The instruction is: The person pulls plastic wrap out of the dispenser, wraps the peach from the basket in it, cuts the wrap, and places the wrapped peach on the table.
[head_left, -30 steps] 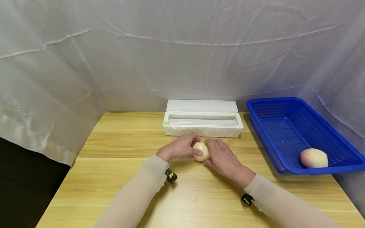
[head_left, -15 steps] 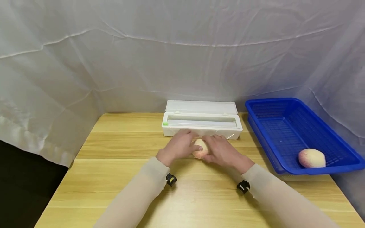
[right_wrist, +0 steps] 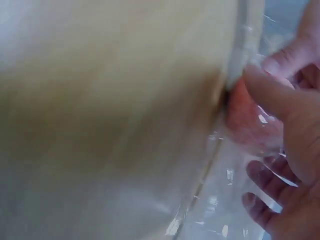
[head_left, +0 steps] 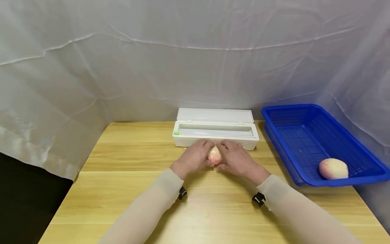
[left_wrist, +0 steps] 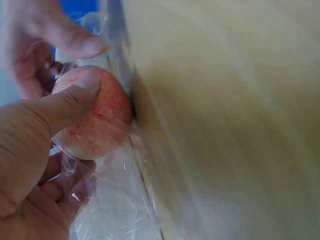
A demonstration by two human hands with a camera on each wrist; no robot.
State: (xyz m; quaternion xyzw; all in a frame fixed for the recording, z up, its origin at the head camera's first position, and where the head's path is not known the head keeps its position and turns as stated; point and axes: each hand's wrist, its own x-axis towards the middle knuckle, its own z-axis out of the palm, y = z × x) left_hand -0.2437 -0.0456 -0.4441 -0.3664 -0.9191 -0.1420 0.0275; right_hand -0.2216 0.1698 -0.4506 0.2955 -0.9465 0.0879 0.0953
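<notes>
A pink and cream peach point(head_left: 214, 156) is held between both hands on the table, just in front of a white cling film box. My left hand point(head_left: 196, 157) grips its left side; in the left wrist view the thumb presses the peach point(left_wrist: 100, 117) and the fingers curl below, among clear cling film point(left_wrist: 117, 205). From the right, my right hand point(head_left: 236, 159) holds the peach, thumb near its front and fingers bent around the far side. Shiny cling film point(right_wrist: 220, 200) lies around and under the peach in the right wrist view. The far fingertips are partly hidden.
The cling film box point(head_left: 214, 135) stands behind the hands, lid raised, with a roll inside and a green slider point(head_left: 176, 133) at its left end. To the right is a blue plastic basket point(head_left: 300, 169) holding another peach point(head_left: 333, 168). A pale curtain point(head_left: 195, 78) surrounds the wooden table point(head_left: 128, 183).
The peach has turned between the hands, from its cream side to its pink side, and shifted slightly toward the box. Both hands have moved a little forward with it.
</notes>
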